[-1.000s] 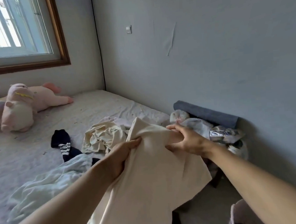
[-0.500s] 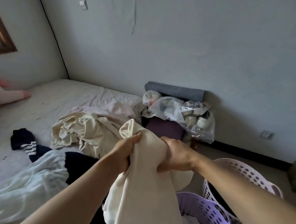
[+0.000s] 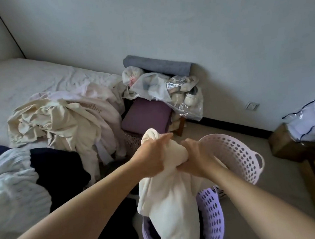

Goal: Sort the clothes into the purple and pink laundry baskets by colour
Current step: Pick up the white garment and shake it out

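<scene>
One cream garment [image 3: 173,210] is gripped by the left hand [image 3: 152,158] and right hand [image 3: 197,158] above two baskets, purple [image 3: 212,216] and pink [image 3: 238,150], beside a bed [image 3: 14,85] against a grey wall [image 3: 162,22].

One head-worn wide-angle view looks forward and down from close above the left hand [image 3: 152,156] and right hand [image 3: 196,157], facing the wall [image 3: 162,22]; its edges seem stretched.
</scene>
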A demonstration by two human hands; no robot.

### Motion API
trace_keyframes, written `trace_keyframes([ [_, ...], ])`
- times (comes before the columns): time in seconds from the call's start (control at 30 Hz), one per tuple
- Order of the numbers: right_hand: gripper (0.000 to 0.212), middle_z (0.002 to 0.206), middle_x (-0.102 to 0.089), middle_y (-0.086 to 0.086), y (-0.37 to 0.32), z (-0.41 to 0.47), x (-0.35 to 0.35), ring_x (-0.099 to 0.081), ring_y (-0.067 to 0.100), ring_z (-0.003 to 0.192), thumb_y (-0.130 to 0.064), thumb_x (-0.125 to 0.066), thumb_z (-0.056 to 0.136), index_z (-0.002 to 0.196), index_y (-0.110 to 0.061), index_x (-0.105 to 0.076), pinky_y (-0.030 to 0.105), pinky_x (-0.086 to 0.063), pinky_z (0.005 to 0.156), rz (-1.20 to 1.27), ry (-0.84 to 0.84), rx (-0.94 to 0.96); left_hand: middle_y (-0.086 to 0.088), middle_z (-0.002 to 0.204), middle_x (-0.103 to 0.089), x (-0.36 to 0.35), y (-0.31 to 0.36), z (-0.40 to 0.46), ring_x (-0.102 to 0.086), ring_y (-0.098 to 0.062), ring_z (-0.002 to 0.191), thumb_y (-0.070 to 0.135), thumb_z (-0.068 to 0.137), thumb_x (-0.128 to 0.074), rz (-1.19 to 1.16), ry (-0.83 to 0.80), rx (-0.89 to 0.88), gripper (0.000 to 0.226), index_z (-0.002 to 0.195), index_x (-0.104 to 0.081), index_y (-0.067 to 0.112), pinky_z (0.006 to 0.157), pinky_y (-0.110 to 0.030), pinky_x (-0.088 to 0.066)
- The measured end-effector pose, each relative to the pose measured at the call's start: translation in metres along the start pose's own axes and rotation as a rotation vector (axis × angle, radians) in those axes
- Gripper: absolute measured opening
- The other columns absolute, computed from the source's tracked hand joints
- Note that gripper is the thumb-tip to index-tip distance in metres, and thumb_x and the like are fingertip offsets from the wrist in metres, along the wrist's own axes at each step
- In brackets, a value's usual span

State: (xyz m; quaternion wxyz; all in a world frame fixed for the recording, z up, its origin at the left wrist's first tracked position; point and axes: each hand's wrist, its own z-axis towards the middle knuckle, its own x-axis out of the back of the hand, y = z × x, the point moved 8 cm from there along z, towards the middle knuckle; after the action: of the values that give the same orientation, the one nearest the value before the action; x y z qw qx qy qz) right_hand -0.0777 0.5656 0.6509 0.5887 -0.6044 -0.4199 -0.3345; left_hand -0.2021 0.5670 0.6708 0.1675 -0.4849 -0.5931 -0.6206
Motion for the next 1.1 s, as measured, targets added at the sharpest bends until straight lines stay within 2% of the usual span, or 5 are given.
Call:
trace_keyframes([
  [0.2, 0.031, 0.101, -0.066, -0.001, 0.060, -0.004, -0.032, -0.062, 0.025, 0.097, -0.037, -0.065, 0.072, 0.097, -0.021, -0.055, 0.028, -0.036, 0.063, -0.116, -0.038, -0.039, -0.005, 0.112, -0.054, -0.057, 0.013, 0.033, -0.054, -0.026, 0.105, 0.004, 0.082, -0.055, 0.402, 0.026, 0.074, 0.035, 0.115, -0.053, 0.015, 0.066, -0.031, -0.037],
  [0.33, 0.035, 0.100, -0.068, 0.002, 0.108, 0.004, -0.033, -0.064, 0.027, 0.095, -0.033, -0.064, 0.072, 0.104, -0.023, -0.054, 0.034, -0.047, 0.069, -0.149, -0.059, -0.118, -0.001, 0.116, -0.047, -0.081, 0.032, 0.072, -0.049, -0.020, 0.110, 0.010, 0.087, -0.056, 0.511, 0.074, 0.034, 0.033, 0.119, -0.056, 0.019, 0.066, -0.029, -0.035],
  [0.53, 0.036, 0.102, -0.067, 0.002, 0.169, 0.021, -0.023, -0.063, 0.029, 0.097, -0.030, -0.064, 0.072, 0.106, -0.025, -0.053, 0.031, -0.039, 0.066, -0.160, -0.046, -0.162, -0.001, 0.119, -0.034, -0.113, 0.060, 0.120, -0.041, -0.019, 0.110, 0.019, 0.084, -0.061, 0.540, 0.089, -0.041, 0.026, 0.109, -0.063, 0.019, 0.065, -0.029, -0.033],
  [0.73, 0.035, 0.100, -0.064, -0.001, 0.203, 0.026, -0.044, -0.062, 0.027, 0.092, -0.030, -0.065, 0.071, 0.103, -0.023, -0.051, 0.030, -0.035, 0.062, -0.173, -0.011, -0.162, 0.006, 0.113, -0.055, -0.149, 0.062, 0.146, -0.047, -0.018, 0.108, 0.018, 0.080, -0.059, 0.539, 0.039, -0.150, 0.018, 0.098, -0.060, 0.023, 0.085, -0.029, -0.033],
  [1.1, 0.031, 0.103, -0.063, 0.007, 0.215, 0.029, -0.143, -0.060, 0.031, 0.097, -0.026, -0.063, 0.075, 0.103, -0.014, -0.054, 0.036, -0.042, 0.072, -0.150, -0.102, -0.099, 0.008, 0.109, -0.058, -0.221, -0.011, 0.137, -0.052, -0.017, 0.108, 0.016, 0.084, -0.058, 0.496, -0.068, -0.010, 0.021, 0.103, -0.054, 0.026, 0.067, -0.027, -0.032],
])
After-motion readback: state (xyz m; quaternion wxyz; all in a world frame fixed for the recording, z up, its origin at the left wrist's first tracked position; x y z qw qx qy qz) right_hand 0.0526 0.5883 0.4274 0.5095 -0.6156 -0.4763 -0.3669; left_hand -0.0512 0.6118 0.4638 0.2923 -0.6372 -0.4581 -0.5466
